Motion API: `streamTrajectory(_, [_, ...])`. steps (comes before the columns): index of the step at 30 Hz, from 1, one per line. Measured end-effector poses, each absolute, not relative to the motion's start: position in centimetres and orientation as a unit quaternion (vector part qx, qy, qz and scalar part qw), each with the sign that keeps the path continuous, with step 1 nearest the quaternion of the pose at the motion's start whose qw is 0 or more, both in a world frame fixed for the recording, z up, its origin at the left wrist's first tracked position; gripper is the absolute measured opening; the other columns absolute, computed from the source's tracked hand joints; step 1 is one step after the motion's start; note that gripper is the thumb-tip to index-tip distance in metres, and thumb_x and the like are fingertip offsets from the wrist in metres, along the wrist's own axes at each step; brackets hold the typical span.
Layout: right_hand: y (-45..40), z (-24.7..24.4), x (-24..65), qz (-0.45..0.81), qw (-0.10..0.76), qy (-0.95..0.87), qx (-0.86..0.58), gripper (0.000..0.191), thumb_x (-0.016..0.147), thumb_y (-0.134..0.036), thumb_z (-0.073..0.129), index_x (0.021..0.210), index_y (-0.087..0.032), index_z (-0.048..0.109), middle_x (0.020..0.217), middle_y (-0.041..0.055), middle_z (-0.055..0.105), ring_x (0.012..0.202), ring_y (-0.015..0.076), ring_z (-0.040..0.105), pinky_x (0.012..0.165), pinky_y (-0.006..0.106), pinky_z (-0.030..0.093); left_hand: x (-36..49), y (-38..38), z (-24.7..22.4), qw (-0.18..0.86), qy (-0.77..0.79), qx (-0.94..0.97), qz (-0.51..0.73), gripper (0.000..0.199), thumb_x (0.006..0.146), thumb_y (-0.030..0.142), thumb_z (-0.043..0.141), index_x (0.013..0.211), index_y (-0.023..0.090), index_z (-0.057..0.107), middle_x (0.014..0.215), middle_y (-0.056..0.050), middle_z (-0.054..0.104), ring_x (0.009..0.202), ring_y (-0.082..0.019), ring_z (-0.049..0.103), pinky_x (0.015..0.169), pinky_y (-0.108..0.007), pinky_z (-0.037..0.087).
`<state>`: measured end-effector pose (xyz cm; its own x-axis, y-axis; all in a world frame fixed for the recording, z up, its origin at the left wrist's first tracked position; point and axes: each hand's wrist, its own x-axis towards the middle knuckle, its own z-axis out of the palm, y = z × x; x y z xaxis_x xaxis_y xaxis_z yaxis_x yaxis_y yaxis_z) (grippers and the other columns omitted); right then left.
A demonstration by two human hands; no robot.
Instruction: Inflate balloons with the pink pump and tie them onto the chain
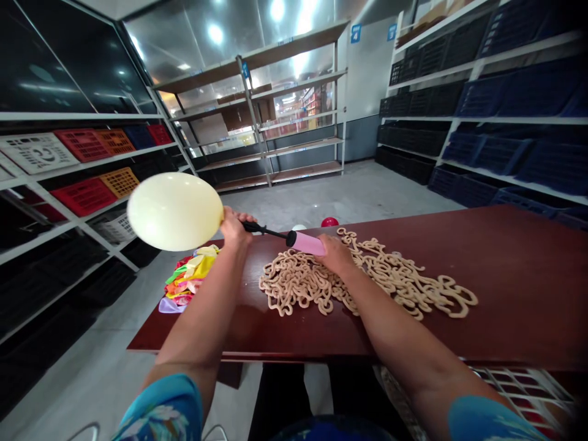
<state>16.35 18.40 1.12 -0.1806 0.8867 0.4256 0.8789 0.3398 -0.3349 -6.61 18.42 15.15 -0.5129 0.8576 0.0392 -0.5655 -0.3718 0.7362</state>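
A pale yellow balloon (174, 211), swollen with air, sticks out to the left from my left hand (235, 225). Those fingers are closed around its neck at the black nozzle end of a hand balloon pump (309, 243). My right hand (337, 254) grips the pump's pink barrel at its far right end, and a black rod shows between the barrel and the nozzle. Below the pump lies a tangled heap of beige rope-like coils (298, 282). Left of my left forearm is a pile of limp, uninflated balloons (193, 272) in many colours.
The dark red table (496, 263) spans the front. Beyond its far edge show a red balloon (329, 222) and a whitish round thing (298, 227). Shelves with crates (85, 196) stand left, dark crates (500, 153) right, a metal rack (261, 122) behind. A white crate (528, 392) sits low right.
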Motion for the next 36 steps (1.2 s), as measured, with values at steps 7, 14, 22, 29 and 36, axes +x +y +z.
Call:
streamTrajectory(7, [18.0, 1.4, 15.9, 0.022, 0.285, -0.758, -0.586, 0.036, 0.066, -0.032, 0.068, 0.097, -0.021, 0.053, 0.087, 0.0052, 0.059, 0.080, 0.0202, 0.057, 0.064, 0.028, 0.037, -9.7, 17.6, 19.4, 0.407, 0.333, 0.262, 0.809, 0.043, 0.082, 0.043, 0.048, 0.060, 0.021, 0.019, 0.044, 0.007, 0.025, 0.035, -0.008, 0.035, 0.042, -0.022, 0.037])
streamTrajectory(14, [17.9, 0.9, 15.7, 0.016, 0.287, -0.766, -0.576, 0.029, 0.066, -0.029, 0.064, 0.092, -0.020, 0.053, 0.083, 0.0069, 0.058, 0.078, 0.0216, 0.056, 0.062, 0.031, 0.038, -5.0, 18.4, 14.6, 0.440, 0.336, 0.239, 0.798, 0.044, 0.084, 0.049, 0.045, 0.060, 0.021, 0.021, 0.044, 0.007, 0.026, 0.035, -0.008, 0.035, 0.042, -0.023, 0.036])
streamTrajectory(22, [17.7, 1.2, 15.7, 0.023, 0.275, -0.764, -0.583, 0.032, 0.067, -0.033, 0.066, 0.093, -0.019, 0.054, 0.085, 0.0071, 0.059, 0.079, 0.0208, 0.056, 0.062, 0.029, 0.037, -1.0, 19.1, 10.0, 0.489, 0.338, 0.209, 0.777, 0.044, 0.085, 0.047, 0.045, 0.059, 0.020, 0.022, 0.045, 0.007, 0.028, 0.037, -0.008, 0.037, 0.046, -0.024, 0.037])
streamTrajectory(29, [17.8, 1.1, 15.9, 0.008, 0.297, -0.774, -0.559, 0.033, 0.068, -0.028, 0.064, 0.098, -0.020, 0.055, 0.091, 0.0077, 0.058, 0.087, 0.0228, 0.054, 0.065, 0.031, 0.038, -6.8, 18.7, 13.2, 0.465, 0.336, 0.200, 0.794, 0.038, 0.083, 0.036, 0.047, 0.060, 0.020, 0.022, 0.045, 0.007, 0.027, 0.036, -0.008, 0.035, 0.046, -0.024, 0.037])
streamTrajectory(36, [17.9, 1.1, 15.8, 0.004, 0.302, -0.771, -0.560, 0.036, 0.068, -0.026, 0.062, 0.102, -0.020, 0.054, 0.093, 0.0075, 0.058, 0.088, 0.0228, 0.052, 0.068, 0.032, 0.038, -11.9, 18.2, 17.1, 0.412, 0.335, 0.211, 0.821, 0.034, 0.084, 0.032, 0.044, 0.061, 0.021, 0.022, 0.045, 0.008, 0.025, 0.036, -0.008, 0.034, 0.044, -0.025, 0.036])
